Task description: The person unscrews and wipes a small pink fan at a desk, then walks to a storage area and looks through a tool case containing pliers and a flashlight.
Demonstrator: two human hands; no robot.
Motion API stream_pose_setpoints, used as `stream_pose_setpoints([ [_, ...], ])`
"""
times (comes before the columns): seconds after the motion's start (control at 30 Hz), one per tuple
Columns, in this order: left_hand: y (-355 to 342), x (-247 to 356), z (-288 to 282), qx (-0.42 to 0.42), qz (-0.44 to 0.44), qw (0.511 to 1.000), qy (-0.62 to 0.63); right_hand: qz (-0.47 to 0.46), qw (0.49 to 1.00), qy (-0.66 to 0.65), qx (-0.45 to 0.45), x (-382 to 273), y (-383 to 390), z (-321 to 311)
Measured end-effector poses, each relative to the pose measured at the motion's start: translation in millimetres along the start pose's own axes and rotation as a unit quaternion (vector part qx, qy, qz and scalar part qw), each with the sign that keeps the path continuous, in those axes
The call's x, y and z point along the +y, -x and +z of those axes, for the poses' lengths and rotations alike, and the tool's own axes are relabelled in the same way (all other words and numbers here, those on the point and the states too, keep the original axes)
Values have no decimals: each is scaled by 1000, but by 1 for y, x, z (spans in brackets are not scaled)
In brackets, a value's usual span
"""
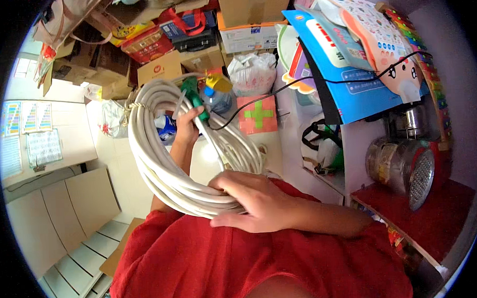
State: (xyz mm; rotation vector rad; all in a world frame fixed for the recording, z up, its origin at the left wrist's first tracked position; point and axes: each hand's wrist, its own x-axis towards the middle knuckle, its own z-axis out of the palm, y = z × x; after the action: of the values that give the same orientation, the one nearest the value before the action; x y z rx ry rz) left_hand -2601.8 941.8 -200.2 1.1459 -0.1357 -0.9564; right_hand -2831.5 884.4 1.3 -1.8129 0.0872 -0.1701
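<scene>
A thick coil of white cable (146, 136) hangs in front of my red shirt, bound with a twisted tie on its left side. My right hand (253, 201) grips the coil's lower front, fingers over the top and thumb beneath. Inside the loop, my left hand (186, 124) is closed around a green-handled tool (192, 95). A thin black cord (270, 91) leaves the handle's lower end and runs off to the right. The tool's exact kind is unclear. Just beyond its top is a yellow object (219, 82), and I cannot tell whether they are joined.
Cardboard boxes (254, 6) are piled at the back, beside a white plastic bag (251, 72) and a blue-capped clear bottle (216, 101). A pink box with a green cross (257, 115) stands nearer. To the right, a metal drum-shaped object (394, 162) rests on a red shelf (435, 215).
</scene>
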Motion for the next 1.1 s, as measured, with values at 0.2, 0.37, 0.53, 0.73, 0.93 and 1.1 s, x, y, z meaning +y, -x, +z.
stream_pose_setpoints([
  [0.2, -9, 10, 20, -89, -1, 996, 26, 61, 961, -177, 205, 26, 32, -8],
  [0.37, 2, 12, -14, -27, -23, 999, -38, 10, 770, -15, 638, 39, 30, -118],
  [0.53, -1, 7, -23, -29, 24, 999, 15, -32, 685, 205, 698, 59, 69, -264],
  [0.73, -10, 18, -2, -78, -9, 997, -3, 242, 559, 229, 759, 103, 55, -372],
  [0.93, 0, 39, 24, -110, -5, 994, -26, -57, 586, 68, 805, 66, 29, -355],
  [1.1, -10, 44, 38, -139, -19, 990, -31, -97, 672, 39, 733, 0, -6, -251],
])
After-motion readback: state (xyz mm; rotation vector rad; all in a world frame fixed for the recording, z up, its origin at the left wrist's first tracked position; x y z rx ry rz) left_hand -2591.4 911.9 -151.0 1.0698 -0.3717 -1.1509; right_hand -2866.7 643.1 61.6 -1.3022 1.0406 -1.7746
